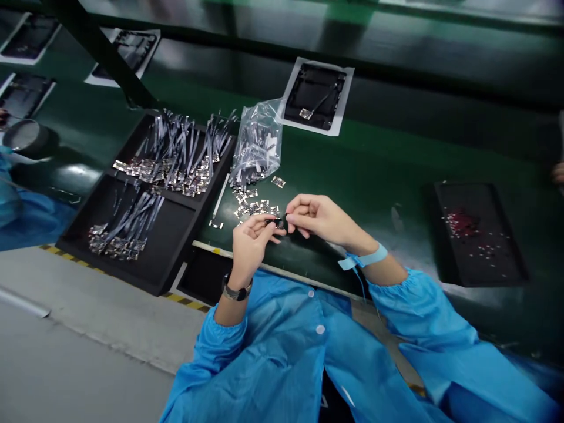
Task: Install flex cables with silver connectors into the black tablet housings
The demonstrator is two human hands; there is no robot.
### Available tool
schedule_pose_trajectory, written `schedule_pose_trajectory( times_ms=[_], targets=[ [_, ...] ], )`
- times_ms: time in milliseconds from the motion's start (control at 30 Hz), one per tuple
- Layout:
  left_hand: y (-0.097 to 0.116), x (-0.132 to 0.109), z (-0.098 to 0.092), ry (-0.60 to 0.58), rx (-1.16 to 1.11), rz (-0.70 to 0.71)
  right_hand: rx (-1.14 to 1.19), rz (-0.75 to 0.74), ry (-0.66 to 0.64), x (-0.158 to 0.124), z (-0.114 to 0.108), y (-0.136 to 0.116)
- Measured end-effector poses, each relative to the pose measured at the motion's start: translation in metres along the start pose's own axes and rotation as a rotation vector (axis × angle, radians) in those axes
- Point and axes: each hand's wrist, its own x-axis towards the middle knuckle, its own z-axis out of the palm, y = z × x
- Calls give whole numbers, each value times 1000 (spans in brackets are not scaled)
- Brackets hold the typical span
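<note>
My left hand [252, 238] pinches a small dark circuit board [277, 222] between thumb and fingers, just above the green bench. Close to the board's right end is my right hand [315, 218], thumb and forefinger pressed together; whatever lies between those tips is too small to make out. Beyond my left hand, several small circuit boards [253, 207] lie loose on the bench. One board with a pale flat cable [219, 202] rests to their left. Behind them stands a clear plastic bag [259, 135] holding more cabled boards.
On the left, a black divided tray [176, 235] holds bundles of cabled boards [176, 153]. A black tray [480, 235] with small red and white parts sits right. At the back lies a black panel [315, 94] on a white sheet. Another person's blue sleeve [22, 205] shows far left.
</note>
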Motion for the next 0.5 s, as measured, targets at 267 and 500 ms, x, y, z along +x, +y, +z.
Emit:
schedule_pose_trajectory(
  times_ms=[267, 500],
  targets=[
    [7, -1, -2, -91, 132, 39, -102, -29, -65, 0, 4, 1],
    [19, -9, -10, -205, 662, 351, -482, -206, -49, -3, -2, -9]
  ],
)
